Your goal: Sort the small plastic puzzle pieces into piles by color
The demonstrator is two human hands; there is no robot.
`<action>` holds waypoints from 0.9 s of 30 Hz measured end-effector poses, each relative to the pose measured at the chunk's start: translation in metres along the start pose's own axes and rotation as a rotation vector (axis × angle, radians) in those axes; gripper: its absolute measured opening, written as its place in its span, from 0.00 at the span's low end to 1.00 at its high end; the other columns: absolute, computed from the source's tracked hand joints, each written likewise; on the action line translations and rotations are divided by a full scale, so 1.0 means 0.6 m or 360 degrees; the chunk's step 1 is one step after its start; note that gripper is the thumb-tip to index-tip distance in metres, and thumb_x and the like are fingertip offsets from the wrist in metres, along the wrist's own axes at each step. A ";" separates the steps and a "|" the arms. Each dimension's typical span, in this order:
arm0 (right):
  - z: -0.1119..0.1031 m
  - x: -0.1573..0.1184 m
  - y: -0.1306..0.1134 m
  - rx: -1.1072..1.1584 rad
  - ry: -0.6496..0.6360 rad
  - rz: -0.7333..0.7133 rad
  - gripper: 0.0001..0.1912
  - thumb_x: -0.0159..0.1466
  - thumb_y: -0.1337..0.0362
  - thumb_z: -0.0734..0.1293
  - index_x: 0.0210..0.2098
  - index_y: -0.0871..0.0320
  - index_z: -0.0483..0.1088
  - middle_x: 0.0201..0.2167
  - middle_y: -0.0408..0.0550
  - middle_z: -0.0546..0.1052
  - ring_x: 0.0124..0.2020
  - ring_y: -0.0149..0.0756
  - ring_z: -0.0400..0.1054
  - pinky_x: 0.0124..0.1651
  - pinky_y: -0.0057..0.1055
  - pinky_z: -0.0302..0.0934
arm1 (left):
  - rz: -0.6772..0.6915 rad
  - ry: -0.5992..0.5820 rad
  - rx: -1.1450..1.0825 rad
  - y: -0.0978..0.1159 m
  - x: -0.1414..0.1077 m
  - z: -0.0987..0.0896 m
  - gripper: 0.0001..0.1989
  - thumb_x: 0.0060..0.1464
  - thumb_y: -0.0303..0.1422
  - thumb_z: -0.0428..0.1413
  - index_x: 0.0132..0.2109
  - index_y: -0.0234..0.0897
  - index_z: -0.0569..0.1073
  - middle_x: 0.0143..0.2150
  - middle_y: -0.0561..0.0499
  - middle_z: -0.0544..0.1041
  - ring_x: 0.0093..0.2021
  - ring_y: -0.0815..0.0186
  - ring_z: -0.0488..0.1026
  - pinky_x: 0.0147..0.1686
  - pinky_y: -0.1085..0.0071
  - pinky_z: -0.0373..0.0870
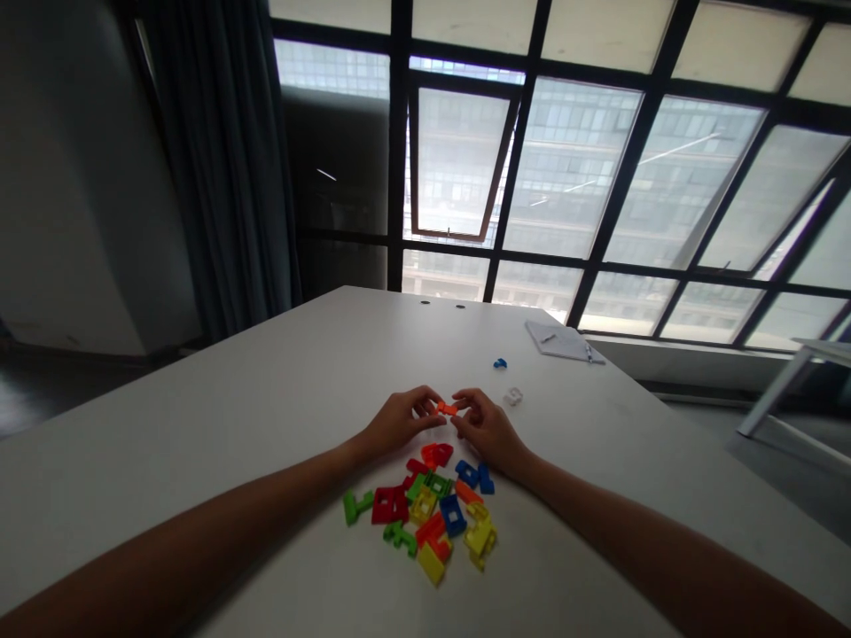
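Between my left hand [402, 419] and my right hand [485, 430] is a small orange plastic piece [447, 408], and the fingertips of both hands pinch it from either side. Just below my hands lies a loose heap of flat interlocking plastic pieces [425, 507] in red, green, blue, yellow and orange. Both wrists are close to the heap, but neither hand touches it. A small blue plastic piece [500, 362] and a small white piece [512, 397] lie apart, beyond my right hand.
All of this is on a large white table [199, 416], whose far corner points toward a tall gridded window [565, 168]. A notebook with a pen [564, 341] lies near the far right edge. Dark curtains [226, 151] hang at left, and a white furniture frame [791, 381] stands at right.
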State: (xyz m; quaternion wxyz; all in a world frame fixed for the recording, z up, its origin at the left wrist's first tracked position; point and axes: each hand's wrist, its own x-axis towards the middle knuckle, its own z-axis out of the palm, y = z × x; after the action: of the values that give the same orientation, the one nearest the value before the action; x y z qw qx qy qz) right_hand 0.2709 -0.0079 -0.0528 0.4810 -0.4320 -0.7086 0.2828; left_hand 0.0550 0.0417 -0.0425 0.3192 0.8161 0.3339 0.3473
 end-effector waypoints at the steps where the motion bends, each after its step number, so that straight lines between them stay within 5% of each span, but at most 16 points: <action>1: 0.000 -0.001 -0.001 -0.0047 0.0015 -0.0012 0.15 0.63 0.62 0.69 0.49 0.55 0.69 0.38 0.45 0.78 0.25 0.30 0.72 0.30 0.30 0.67 | 0.0002 0.0000 -0.0004 0.001 0.000 0.000 0.18 0.55 0.45 0.64 0.47 0.37 0.77 0.36 0.51 0.79 0.36 0.63 0.76 0.37 0.69 0.71; 4: -0.002 -0.003 -0.006 -0.0193 0.0056 -0.0073 0.12 0.63 0.63 0.69 0.46 0.55 0.71 0.31 0.42 0.78 0.25 0.31 0.70 0.30 0.29 0.65 | 0.0019 -0.0009 -0.0037 0.005 -0.001 0.000 0.17 0.55 0.44 0.65 0.46 0.37 0.77 0.35 0.52 0.79 0.35 0.64 0.76 0.36 0.70 0.71; 9: -0.003 -0.006 -0.011 -0.0256 0.0179 -0.0225 0.11 0.62 0.66 0.70 0.45 0.55 0.72 0.38 0.45 0.79 0.25 0.30 0.68 0.30 0.28 0.64 | 0.0064 -0.0023 -0.0030 0.007 -0.003 -0.001 0.17 0.55 0.43 0.65 0.46 0.37 0.76 0.35 0.53 0.79 0.35 0.65 0.75 0.37 0.70 0.70; 16: 0.002 -0.013 -0.011 -0.0417 0.0257 -0.0387 0.06 0.62 0.67 0.69 0.40 0.56 0.75 0.32 0.43 0.77 0.24 0.29 0.65 0.29 0.26 0.62 | 0.0091 -0.0012 0.0051 0.004 -0.003 -0.001 0.18 0.56 0.44 0.64 0.49 0.39 0.76 0.36 0.52 0.79 0.36 0.63 0.76 0.38 0.69 0.71; 21: -0.008 0.001 -0.004 -0.0560 0.0383 -0.0395 0.04 0.65 0.67 0.68 0.39 0.56 0.77 0.35 0.46 0.78 0.24 0.29 0.65 0.32 0.28 0.63 | -0.0086 0.0208 -0.0041 0.001 0.002 -0.005 0.24 0.58 0.47 0.60 0.57 0.39 0.70 0.37 0.50 0.79 0.33 0.62 0.76 0.34 0.68 0.71; 27: -0.041 0.037 0.026 -0.1031 0.0093 -0.0241 0.07 0.66 0.67 0.68 0.38 0.55 0.80 0.38 0.48 0.82 0.31 0.34 0.73 0.40 0.31 0.65 | -0.0136 0.0275 -0.0234 -0.008 0.007 -0.003 0.22 0.60 0.49 0.55 0.51 0.36 0.72 0.34 0.49 0.80 0.30 0.63 0.76 0.31 0.69 0.71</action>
State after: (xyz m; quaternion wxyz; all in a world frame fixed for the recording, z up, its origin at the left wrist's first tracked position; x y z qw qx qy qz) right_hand 0.2956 0.0187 -0.0466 0.3582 -0.5166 -0.7777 -0.0062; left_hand 0.0540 0.0480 -0.0435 0.3626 0.7425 0.3685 0.4260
